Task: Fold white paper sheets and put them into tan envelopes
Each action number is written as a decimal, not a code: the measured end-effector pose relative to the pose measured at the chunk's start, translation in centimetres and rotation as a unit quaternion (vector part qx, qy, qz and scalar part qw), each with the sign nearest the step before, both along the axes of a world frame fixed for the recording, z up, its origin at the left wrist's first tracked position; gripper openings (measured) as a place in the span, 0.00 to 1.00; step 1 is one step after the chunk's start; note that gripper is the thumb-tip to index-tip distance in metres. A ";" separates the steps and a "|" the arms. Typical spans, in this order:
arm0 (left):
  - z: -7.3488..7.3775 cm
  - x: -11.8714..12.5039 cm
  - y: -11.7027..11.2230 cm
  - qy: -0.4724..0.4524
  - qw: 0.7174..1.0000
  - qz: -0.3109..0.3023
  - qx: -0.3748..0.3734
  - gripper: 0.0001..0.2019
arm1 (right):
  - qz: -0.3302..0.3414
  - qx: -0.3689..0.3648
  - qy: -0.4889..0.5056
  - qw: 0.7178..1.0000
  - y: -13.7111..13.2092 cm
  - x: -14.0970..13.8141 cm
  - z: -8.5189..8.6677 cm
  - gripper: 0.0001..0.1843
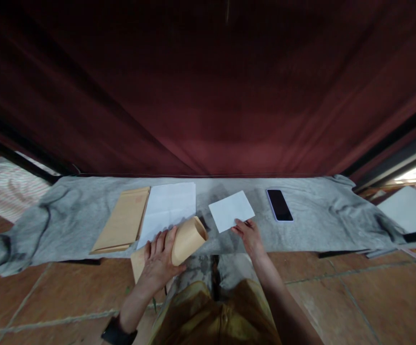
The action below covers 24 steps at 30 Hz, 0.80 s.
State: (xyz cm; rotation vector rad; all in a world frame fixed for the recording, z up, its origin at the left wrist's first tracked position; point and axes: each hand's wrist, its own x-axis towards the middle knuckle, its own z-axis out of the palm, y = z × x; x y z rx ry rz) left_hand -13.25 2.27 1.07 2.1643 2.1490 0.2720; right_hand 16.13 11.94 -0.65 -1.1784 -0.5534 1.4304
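My left hand is closed on a brown paper envelope, which bulges into a curl with its open end facing right. Part of the envelope sticks out below the hand, over the near edge of the cloth. Between the thumb and fingers of my right hand is the lower edge of a small white card, held tilted over the grey cloth. White paper sheets lie partly behind my left hand. To their left rests a stack of brown envelopes.
A phone with a pale purple case lies right of my right hand. Grey cloth covers the narrow bench. A dark red curtain hangs behind it, with dark metal bars at both sides. Tiled floor shows below.
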 end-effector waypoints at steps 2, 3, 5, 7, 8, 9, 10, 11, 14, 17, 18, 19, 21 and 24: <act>0.0 0.3 0.0 0.006 1.000 0.009 0.006 0.57 | -0.012 0.019 0.025 0.999 -1.3 -0.8 0.3 0.22; -0.1 0.4 0.0 0.013 1.000 0.012 0.013 0.57 | -0.017 0.023 0.036 0.999 -1.8 -1.2 0.4 0.22; -0.1 0.9 0.0 0.028 0.999 0.010 0.029 0.57 | -0.037 0.024 0.052 0.998 -2.5 -1.8 0.7 0.21; -0.1 1.3 -0.1 0.037 0.998 0.006 0.044 0.57 | -0.057 0.024 0.062 0.996 -2.9 -2.2 0.9 0.21; -0.2 1.4 -0.2 0.037 0.998 0.004 0.048 0.57 | -0.061 0.025 0.064 0.996 -3.1 -2.4 1.0 0.21; -0.2 1.6 -0.2 0.034 0.998 0.004 0.052 0.57 | -0.059 0.025 0.063 0.996 -3.2 -2.5 1.0 0.21; -0.3 1.6 -0.2 0.030 0.998 0.003 0.054 0.57 | -0.050 0.025 0.060 0.997 -3.4 -2.6 1.0 0.20; -0.4 1.7 -0.3 0.025 0.998 0.004 0.056 0.57 | -0.037 0.023 0.056 0.997 -3.6 -2.7 1.0 0.20; -0.7 1.8 -0.2 0.021 0.998 0.003 0.065 0.57 | 0.001 0.024 0.040 0.999 -4.1 -2.8 1.1 0.21; -0.8 1.9 -0.1 0.032 0.997 -0.002 0.071 0.56 | 0.025 0.024 0.018 0.999 -4.3 -2.7 1.4 0.23; -0.8 1.9 -0.1 0.037 0.997 -0.004 0.073 0.56 | 0.033 0.019 0.007 0.999 -4.2 -2.6 1.4 0.23; -0.8 1.9 -0.1 0.042 0.996 -0.005 0.076 0.56 | 0.039 0.014 -0.005 0.999 -4.1 -2.5 1.5 0.23; -0.8 2.0 -0.1 0.048 0.996 -0.006 0.081 0.55 | 0.050 0.006 -0.034 0.998 -3.8 -2.3 1.4 0.23; -0.9 2.0 -0.2 0.053 0.995 -0.009 0.079 0.55 | 0.081 0.016 -0.093 0.992 -3.2 -1.8 1.0 0.23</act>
